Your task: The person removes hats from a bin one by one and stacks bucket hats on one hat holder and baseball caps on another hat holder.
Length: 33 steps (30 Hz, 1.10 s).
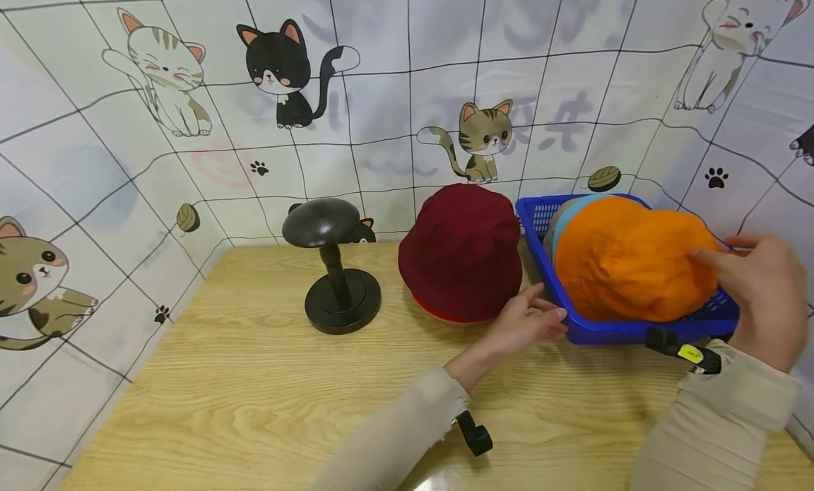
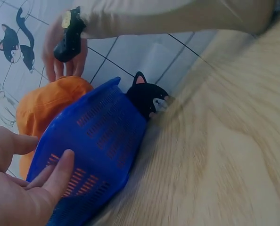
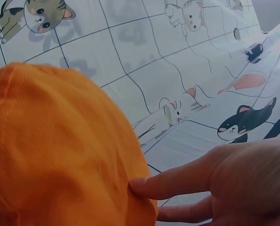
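Observation:
An orange fabric hat [image 1: 636, 258] lies in a blue plastic basket [image 1: 636, 331], over a grey and light-blue one [image 1: 566, 219]. My right hand [image 1: 763, 279] is at the hat's right side, its fingertips touching the cloth; the right wrist view shows one fingertip [image 3: 141, 186] pressed lightly against it. My left hand [image 1: 523, 323] is at the basket's near left corner, with its fingers loosely extended. In the left wrist view its fingers [image 2: 62, 172] lie before the basket's perforated wall; whether they touch it I cannot tell.
A dark red bucket hat [image 1: 464, 254] with a bright red lower edge sits left of the basket. Farther left stands a black hat stand [image 1: 340, 293] with a round top. Cat-printed, grid-patterned sheeting [image 1: 381, 123] encloses the wooden table [image 1: 254, 392] at the back and sides.

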Each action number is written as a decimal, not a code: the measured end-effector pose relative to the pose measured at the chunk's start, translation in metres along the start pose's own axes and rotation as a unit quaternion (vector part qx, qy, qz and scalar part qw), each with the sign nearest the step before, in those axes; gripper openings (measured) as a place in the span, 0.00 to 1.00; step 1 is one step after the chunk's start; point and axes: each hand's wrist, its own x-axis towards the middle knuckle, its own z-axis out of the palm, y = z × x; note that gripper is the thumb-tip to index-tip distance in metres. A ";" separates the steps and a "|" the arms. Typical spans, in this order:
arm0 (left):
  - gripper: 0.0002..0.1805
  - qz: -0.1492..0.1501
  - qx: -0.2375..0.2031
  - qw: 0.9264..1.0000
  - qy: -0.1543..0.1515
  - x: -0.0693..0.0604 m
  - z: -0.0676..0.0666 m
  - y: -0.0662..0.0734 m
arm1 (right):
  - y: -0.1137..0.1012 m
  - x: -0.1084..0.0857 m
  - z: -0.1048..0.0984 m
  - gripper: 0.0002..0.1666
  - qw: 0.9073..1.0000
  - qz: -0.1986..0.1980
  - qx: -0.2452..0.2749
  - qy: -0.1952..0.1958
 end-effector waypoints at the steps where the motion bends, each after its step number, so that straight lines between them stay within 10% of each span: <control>1: 0.41 0.003 -0.010 1.000 0.001 0.002 0.002 -0.001 | 0.003 0.000 0.000 0.45 1.000 0.004 0.002 0.001; 6: 0.40 0.011 -0.024 1.000 0.008 0.005 0.011 -0.004 | 0.010 0.003 0.000 0.38 1.000 0.018 0.021 0.011; 10: 0.40 0.025 -0.043 0.999 0.007 0.006 0.015 -0.003 | 0.005 0.005 0.003 0.14 0.996 0.031 0.068 0.057; 13: 0.40 0.031 -0.053 0.998 0.015 0.007 0.016 0.000 | -0.005 0.004 0.006 0.27 0.982 0.048 0.157 0.097; 17: 0.40 0.024 -0.045 0.999 0.019 0.007 0.016 0.002 | -0.018 0.001 0.011 0.18 0.952 0.054 0.257 0.156; 28: 0.40 0.017 -0.020 0.999 0.019 0.003 0.015 -0.004 | -0.049 -0.003 0.032 0.06 0.917 -0.052 0.279 0.280; 33: 0.40 0.027 -0.009 0.999 0.025 0.006 0.014 -0.001 | -0.060 0.003 0.029 0.09 0.919 -0.074 0.266 0.280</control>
